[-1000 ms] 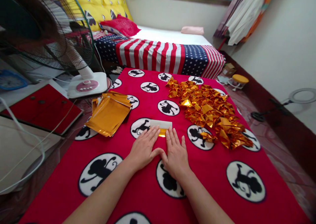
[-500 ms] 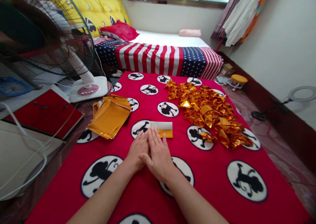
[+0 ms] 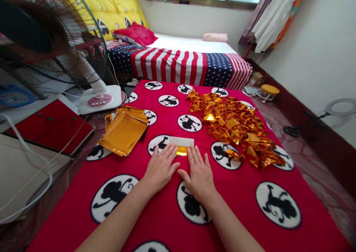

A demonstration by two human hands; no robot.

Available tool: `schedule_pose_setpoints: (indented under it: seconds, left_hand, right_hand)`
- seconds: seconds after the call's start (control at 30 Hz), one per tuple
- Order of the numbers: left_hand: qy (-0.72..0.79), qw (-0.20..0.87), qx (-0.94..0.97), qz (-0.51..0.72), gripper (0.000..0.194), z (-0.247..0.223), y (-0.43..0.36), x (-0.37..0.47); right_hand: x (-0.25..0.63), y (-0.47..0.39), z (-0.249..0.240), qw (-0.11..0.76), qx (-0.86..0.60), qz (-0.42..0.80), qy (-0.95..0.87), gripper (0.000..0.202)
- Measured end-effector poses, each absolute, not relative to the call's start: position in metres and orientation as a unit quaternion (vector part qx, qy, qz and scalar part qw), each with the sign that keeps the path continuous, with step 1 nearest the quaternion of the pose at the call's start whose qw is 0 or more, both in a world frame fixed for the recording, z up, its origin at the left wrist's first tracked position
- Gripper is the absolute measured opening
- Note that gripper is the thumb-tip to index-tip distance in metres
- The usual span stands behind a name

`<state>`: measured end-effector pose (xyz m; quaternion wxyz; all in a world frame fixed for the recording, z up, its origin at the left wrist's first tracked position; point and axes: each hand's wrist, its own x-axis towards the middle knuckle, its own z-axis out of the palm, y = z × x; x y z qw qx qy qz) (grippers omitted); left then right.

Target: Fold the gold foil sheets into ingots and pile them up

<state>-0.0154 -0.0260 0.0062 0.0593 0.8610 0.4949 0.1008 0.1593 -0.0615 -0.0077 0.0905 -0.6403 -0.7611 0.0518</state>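
"How does the bare, slim left hand [image 3: 160, 166] look?"

"It has slender fingers [image 3: 168, 151], narrowing at the tips."

"And the bare, slim right hand [image 3: 199, 175]?"

"Its shape is similar. The bare, smooth left forearm [image 3: 124, 216] and the bare, smooth right forearm [image 3: 226, 222] become wider away from the wrists [image 3: 147, 186]."

"The nails?"

"Too small to judge."

The left hand [image 3: 161, 166] lies palm down, its fingertips [image 3: 174, 145] on the left end of the folded gold foil sheet [image 3: 182, 151]; the right hand [image 3: 198, 172] mirrors it at the sheet's right end. Both little fingers [image 3: 207, 158] splay outward. The thumbs [image 3: 175, 166] point inward — close together — on the sheet's near side, and the bare forearms [image 3: 125, 211] converge toward it.
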Motion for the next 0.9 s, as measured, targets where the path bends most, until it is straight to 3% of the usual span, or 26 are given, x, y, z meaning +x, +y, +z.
schedule_pose_setpoints:
  seconds: [0.2, 0.3, 0.43, 0.77, 0.9]
  left_hand:
    - [0.408, 0.133, 0.889, 0.161, 0.062, 0.031, -0.030, 0.022]
    - [0.394, 0.182, 0.889, 0.148, 0.070, 0.019, -0.029, 0.033]
    - [0.410, 0.156, 0.890, 0.126, 0.080, -0.001, -0.024, 0.020]
    - [0.458, 0.061, 0.880, 0.110, 0.060, -0.012, -0.021, -0.023]
    - [0.465, 0.060, 0.877, 0.107, 0.059, -0.021, -0.019, -0.020]
  right_hand:
    - [0.156, -0.065, -0.014, 0.084, -0.633, 0.023, -0.769, 0.071]
    - [0.157, -0.065, -0.013, 0.072, -0.627, 0.023, -0.775, 0.073]
    - [0.156, -0.064, -0.011, 0.074, -0.641, 0.026, -0.764, 0.070]
    - [0.152, -0.057, 0.011, 0.138, -0.641, 0.065, -0.753, 0.063]
    - [0.119, -0.051, 0.025, 0.173, -0.557, 0.101, -0.806, 0.069]
